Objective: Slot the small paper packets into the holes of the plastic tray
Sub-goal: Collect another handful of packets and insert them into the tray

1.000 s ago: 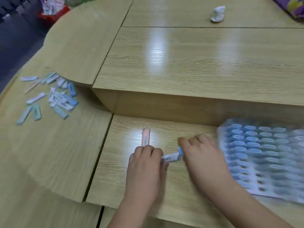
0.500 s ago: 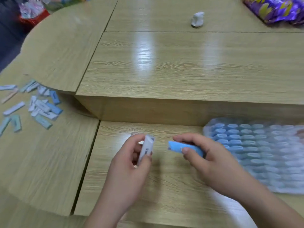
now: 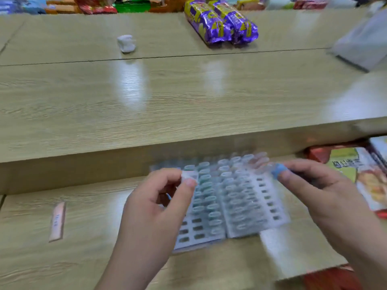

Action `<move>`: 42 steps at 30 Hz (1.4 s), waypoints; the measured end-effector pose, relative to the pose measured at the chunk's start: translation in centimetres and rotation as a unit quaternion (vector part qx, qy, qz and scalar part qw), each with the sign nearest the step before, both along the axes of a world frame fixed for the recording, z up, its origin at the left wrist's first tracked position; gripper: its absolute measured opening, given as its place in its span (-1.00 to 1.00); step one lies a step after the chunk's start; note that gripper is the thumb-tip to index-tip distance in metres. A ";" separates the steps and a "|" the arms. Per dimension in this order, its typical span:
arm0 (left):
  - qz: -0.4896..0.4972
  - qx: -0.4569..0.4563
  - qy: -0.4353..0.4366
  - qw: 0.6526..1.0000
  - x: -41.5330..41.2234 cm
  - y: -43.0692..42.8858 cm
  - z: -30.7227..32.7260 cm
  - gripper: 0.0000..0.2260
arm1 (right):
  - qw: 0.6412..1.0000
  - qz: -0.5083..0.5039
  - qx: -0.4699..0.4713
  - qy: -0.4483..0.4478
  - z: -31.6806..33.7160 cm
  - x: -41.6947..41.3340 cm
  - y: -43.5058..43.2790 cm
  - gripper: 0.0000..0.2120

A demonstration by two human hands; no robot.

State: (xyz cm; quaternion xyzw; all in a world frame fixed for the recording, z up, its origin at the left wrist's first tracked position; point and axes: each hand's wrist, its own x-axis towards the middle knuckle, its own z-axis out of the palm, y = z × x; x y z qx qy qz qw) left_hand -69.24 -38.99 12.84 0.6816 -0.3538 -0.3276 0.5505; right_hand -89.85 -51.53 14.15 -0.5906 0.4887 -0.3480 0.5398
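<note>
- Head view: the plastic tray (image 3: 270, 198) lay on the lower tabletop (image 3: 94, 216) between the hands. Most holes were already filled; a column along its right edge and some rows at its near left corner stood empty (blur hid the count).
- The left hand (image 3: 155, 208) pinched a white packet (image 3: 189, 176) over the tray's far left, and the right hand (image 3: 320, 189) pinched a blue packet (image 3: 279, 170) over its far right.
- A pink packet (image 3: 57, 221) lay unslotted, well to the left.
</note>
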 end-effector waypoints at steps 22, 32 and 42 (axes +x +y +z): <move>0.036 0.047 -0.019 0.998 -9.0 -9.2 -4.2 -0.88 | 0.999 0.007 0.046 0.010 -6.1 -4.8 -6.8 -0.83; 0.005 0.073 -0.190 0.979 -8.4 -11.6 -5.3 -0.89 | 0.999 0.032 0.030 -0.025 -6.1 -5.6 -6.6 -0.72; 0.003 0.073 -0.367 0.927 -8.1 -12.3 -6.3 -0.90 | 0.996 0.004 0.073 -0.048 -6.5 -5.9 -5.7 -0.82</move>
